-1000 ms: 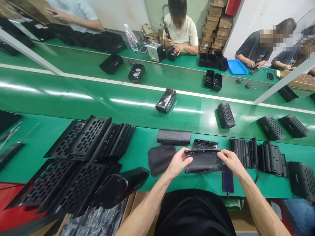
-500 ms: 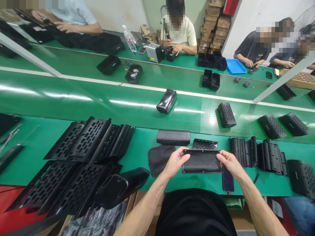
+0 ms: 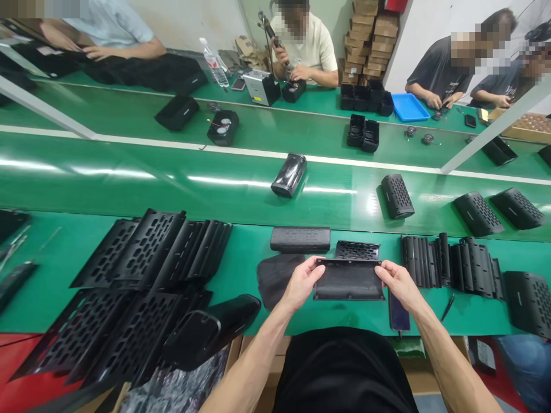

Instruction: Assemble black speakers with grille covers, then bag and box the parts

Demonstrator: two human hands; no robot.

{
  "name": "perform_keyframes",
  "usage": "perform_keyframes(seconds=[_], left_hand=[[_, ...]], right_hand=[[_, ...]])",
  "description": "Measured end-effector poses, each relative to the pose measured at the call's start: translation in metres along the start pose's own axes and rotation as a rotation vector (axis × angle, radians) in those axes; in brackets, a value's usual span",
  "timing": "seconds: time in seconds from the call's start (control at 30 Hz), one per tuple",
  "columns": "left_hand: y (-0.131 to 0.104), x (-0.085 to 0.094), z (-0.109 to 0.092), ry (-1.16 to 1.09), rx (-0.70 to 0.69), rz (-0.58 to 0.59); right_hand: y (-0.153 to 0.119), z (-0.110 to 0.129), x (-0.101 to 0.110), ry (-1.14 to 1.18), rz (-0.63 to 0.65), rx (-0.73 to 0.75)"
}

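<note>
Between my hands a black plastic panel (image 3: 349, 281) is held up above the green bench, its inner side facing me. My left hand (image 3: 305, 282) pinches its upper left corner, thumb on the near face. At the upper right corner my right hand (image 3: 395, 281) grips it the same way. Just behind the panel lies a perforated grille cover (image 3: 358, 250). A black speaker housing (image 3: 300, 238) rests beyond my left hand, and a piece of black cloth (image 3: 275, 281) lies beside that hand. A phone (image 3: 399, 311) is partly under my right hand.
Stacked grille covers (image 3: 146, 246) fill the left of the bench, beside a tilted black housing (image 3: 210, 330). More curved panels (image 3: 469, 267) stand in a row to the right, near a pen (image 3: 448, 307). Housings sit on the green conveyor (image 3: 241, 201); several people work across it.
The panel and both hands have shifted slightly left in view, still gripping the same corners. The whole view has moved a little. Across the conveyor, a person's tool hand has risen slightly.
</note>
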State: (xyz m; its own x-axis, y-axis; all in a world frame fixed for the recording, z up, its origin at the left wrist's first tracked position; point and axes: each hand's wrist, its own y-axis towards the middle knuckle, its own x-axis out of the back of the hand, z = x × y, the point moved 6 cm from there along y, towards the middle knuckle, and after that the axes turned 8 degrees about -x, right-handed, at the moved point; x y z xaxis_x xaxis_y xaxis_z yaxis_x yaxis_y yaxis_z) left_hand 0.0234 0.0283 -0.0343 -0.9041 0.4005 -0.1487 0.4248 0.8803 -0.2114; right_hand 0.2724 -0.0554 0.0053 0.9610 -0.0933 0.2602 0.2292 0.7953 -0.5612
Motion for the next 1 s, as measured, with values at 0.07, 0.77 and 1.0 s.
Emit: perform_keyframes(seconds=[0.07,0.77,1.0], left_hand=[[-0.002,0.002,-0.001,-0.028,0.004,-0.006],[-0.011,0.012,-0.007,-0.210,-0.035,0.134],[-0.011,0.006,-0.012,-0.288,-0.008,0.133]], right_hand=[[-0.001,0.003,-0.001,0.000,0.009,0.005],[-0.012,0.005,0.001,0.154,0.069,0.044],[-0.005,-0.004,0.000,0.191,0.058,-0.007]])
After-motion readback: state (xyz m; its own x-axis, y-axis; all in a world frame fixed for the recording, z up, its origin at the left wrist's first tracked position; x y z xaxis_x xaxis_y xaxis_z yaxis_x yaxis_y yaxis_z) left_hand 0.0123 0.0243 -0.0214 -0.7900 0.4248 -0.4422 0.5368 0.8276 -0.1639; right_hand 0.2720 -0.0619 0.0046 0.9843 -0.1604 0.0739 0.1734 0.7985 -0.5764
